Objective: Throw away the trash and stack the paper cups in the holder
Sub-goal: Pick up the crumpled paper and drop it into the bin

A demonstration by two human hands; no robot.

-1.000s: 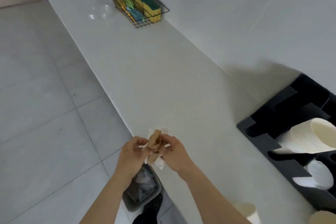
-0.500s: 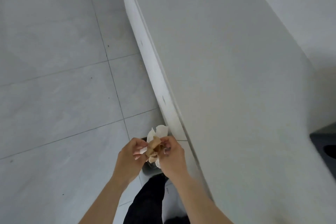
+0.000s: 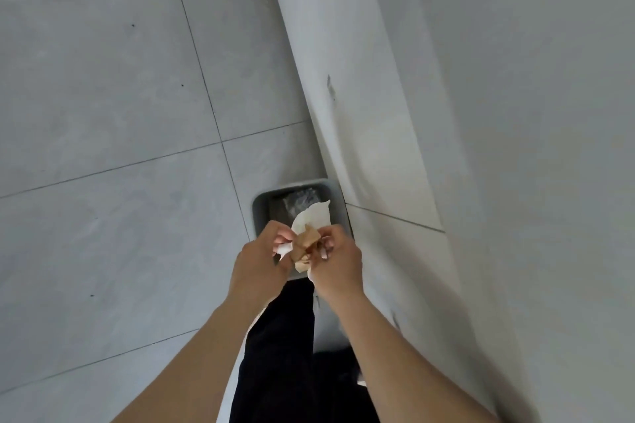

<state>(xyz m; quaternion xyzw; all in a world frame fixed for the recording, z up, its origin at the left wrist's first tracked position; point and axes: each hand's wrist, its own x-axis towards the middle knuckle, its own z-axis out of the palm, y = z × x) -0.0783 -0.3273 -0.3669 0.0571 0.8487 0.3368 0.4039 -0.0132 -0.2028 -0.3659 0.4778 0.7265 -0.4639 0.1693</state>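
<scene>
Both hands hold a crumpled wad of trash (image 3: 307,233), white tissue with brown paper scraps. My left hand (image 3: 261,259) pinches its left side and my right hand (image 3: 338,259) pinches its right side. The wad hangs directly above a grey trash bin (image 3: 261,204) that stands on the floor against the counter's front face; clear plastic lies inside it. No paper cups or cup holder are in view.
The white counter top (image 3: 532,113) fills the right side, and its front panel (image 3: 364,106) drops to the floor beside the bin. Grey floor tiles (image 3: 113,96) spread to the left. My dark trouser leg (image 3: 281,347) is below the hands.
My view has tilted down from the counter to the floor. The hands carried the wad off the counter edge and now hold it over the bin. Cups, holder and wire basket left the view.
</scene>
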